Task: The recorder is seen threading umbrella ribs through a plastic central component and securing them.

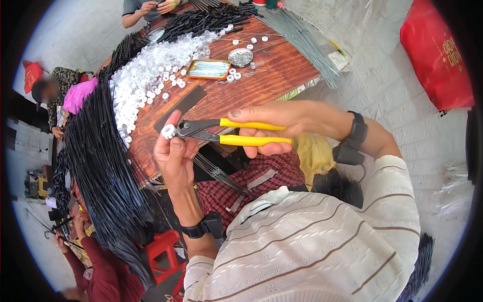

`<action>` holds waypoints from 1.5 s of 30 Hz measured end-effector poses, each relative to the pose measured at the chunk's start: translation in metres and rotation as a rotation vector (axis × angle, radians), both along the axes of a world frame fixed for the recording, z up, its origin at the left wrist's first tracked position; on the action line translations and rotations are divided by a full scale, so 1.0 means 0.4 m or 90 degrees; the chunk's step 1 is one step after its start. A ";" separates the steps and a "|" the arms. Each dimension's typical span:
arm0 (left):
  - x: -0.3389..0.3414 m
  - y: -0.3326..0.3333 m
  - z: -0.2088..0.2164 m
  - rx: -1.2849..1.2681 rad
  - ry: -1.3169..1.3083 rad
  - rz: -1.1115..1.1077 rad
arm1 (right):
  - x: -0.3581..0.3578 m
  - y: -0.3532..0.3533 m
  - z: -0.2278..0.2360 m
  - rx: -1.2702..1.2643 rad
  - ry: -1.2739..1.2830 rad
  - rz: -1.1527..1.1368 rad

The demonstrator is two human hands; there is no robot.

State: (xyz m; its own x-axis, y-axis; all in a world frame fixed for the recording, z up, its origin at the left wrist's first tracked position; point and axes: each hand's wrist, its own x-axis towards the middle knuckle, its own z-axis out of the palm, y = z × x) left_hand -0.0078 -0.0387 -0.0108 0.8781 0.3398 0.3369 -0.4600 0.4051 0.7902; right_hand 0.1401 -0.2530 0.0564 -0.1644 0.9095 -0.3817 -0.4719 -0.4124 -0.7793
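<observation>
My left hand [175, 158] pinches a small white notched plastic ring [167, 132] between thumb and fingers. In my right hand [286, 112] is a pair of end-cutting pliers [254, 140] with yellow handles, gripped with the thumb on the upper handle and fingers on the lower one. The dark jaws point left and meet the ring's edge; whether they bite on anything there I cannot make out. Below my left hand, a bundle of thin metal rods [217, 172] slants toward the red checked cloth [264, 176] on my lap.
The wooden table [282, 65] holds a dark flat bar [181, 106], an orange-rimmed tray [207, 76] of thin wires, a round tin [241, 58], heaped clear and white plastic parts [151, 65] and long black rods [103, 151]. Several people work around it. A red stool [165, 254] stands left.
</observation>
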 end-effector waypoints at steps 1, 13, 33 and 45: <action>-0.001 0.003 -0.003 0.017 -0.002 -0.002 | -0.016 -0.002 -0.003 0.011 -0.104 -0.025; 0.004 -0.005 0.012 0.021 0.032 0.028 | -0.025 -0.014 -0.030 0.085 -0.411 -0.078; 0.006 0.002 0.005 0.012 0.028 0.007 | -0.002 -0.003 -0.045 0.024 -0.199 0.024; 0.004 -0.010 -0.004 -0.005 -0.002 0.015 | -0.017 0.019 0.005 0.068 -0.443 0.049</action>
State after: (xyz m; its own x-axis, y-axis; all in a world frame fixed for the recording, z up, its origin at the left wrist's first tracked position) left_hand -0.0060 -0.0425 -0.0124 0.8683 0.3637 0.3373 -0.4727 0.4002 0.7852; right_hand 0.1332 -0.2453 0.0585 0.0200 0.9433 -0.3314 0.1779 -0.3295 -0.9272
